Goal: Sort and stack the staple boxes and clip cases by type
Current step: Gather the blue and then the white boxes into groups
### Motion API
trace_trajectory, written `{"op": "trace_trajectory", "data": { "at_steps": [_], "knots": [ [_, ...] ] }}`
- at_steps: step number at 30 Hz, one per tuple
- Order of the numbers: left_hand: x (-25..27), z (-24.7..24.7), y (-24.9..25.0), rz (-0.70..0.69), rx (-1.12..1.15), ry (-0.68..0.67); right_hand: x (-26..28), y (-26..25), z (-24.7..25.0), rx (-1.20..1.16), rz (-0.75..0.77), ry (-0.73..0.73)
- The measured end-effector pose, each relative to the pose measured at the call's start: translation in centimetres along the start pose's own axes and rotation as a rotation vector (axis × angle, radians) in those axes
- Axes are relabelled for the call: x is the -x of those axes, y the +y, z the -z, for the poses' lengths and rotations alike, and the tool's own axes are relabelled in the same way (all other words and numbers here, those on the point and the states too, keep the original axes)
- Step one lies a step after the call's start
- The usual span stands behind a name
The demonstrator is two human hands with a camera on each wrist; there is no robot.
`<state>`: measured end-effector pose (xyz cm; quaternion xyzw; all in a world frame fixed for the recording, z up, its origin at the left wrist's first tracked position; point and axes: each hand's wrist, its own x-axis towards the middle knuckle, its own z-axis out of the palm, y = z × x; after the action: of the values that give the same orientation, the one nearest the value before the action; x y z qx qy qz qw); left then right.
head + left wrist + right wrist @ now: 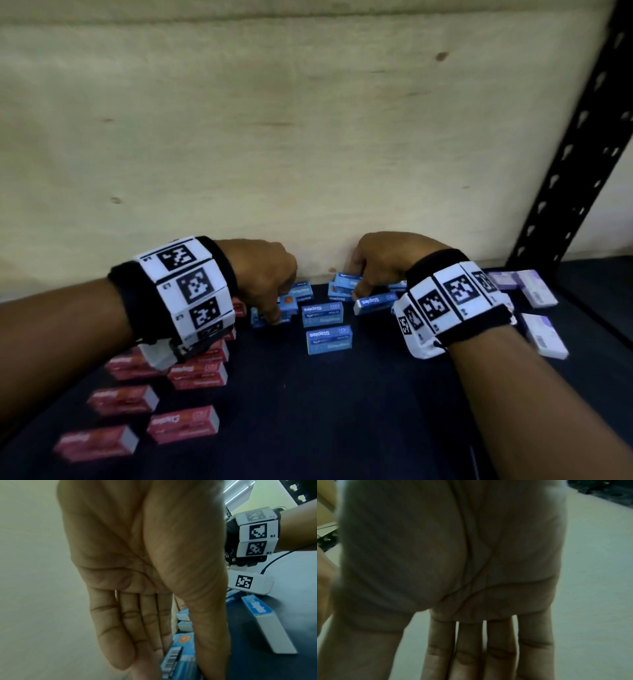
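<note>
Blue staple boxes lie in a cluster at the back of the dark shelf (342, 411). My left hand (271, 310) reaches down at the cluster's left end. In the left wrist view its straight fingers (120, 642) and thumb pinch a blue box (181, 655) between them. My right hand (356, 284) arches over the right end. Its thumb is at the front of a raised blue box (344, 280) and its fingers are behind it. The right wrist view is dark and shows only straight fingers (471, 649), with no box. Three more blue boxes (322, 314) (329, 340) (375, 303) lie between my hands.
Several red staple boxes (183, 425) lie scattered at the front left, some under my left wrist. White-and-purple cases (544, 337) sit at the right. A plywood wall (274, 137) closes the back, and a black perforated upright (582, 164) stands at the right.
</note>
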<state>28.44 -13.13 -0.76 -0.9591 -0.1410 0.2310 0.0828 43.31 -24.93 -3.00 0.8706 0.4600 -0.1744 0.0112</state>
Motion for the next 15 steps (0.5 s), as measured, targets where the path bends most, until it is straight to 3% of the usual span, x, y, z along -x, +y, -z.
{"op": "trace_trajectory", "data": {
  "at_steps": [9,15],
  "knots": [
    [4.4,0.5,1.0,-0.007,0.042,0.037,1.0,0.1,0.7,0.010,0.021,0.020],
    [7.9,-1.2,3.1,-0.103,0.060,-0.052,5.3,-0.4,2.9,0.017,0.070,0.114]
  ]
}}
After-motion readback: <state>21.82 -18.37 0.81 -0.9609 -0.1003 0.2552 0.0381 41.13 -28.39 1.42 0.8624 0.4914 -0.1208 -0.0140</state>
